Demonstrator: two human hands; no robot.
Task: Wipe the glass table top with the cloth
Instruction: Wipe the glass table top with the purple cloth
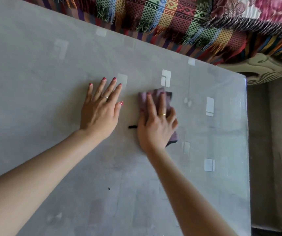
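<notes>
The glass table top (51, 116) fills most of the view, grey with pale square reflections. A folded mauve cloth (167, 97) with a dark edge lies flat on the glass near the middle right. My right hand (155, 123) presses down on the cloth with fingers spread over it; the cloth shows beyond the fingertips and below the palm. A black loop of the cloth sticks out to the left of my right wrist. My left hand (101, 109) rests flat on the bare glass just left of the cloth, fingers apart, holding nothing.
A colourful patterned fringed blanket (171, 19) covers furniture along the table's far edge. The table's right edge (246, 133) runs down the frame, with grey floor (264, 150) beyond it. A small dark speck (109, 188) lies on the glass near me.
</notes>
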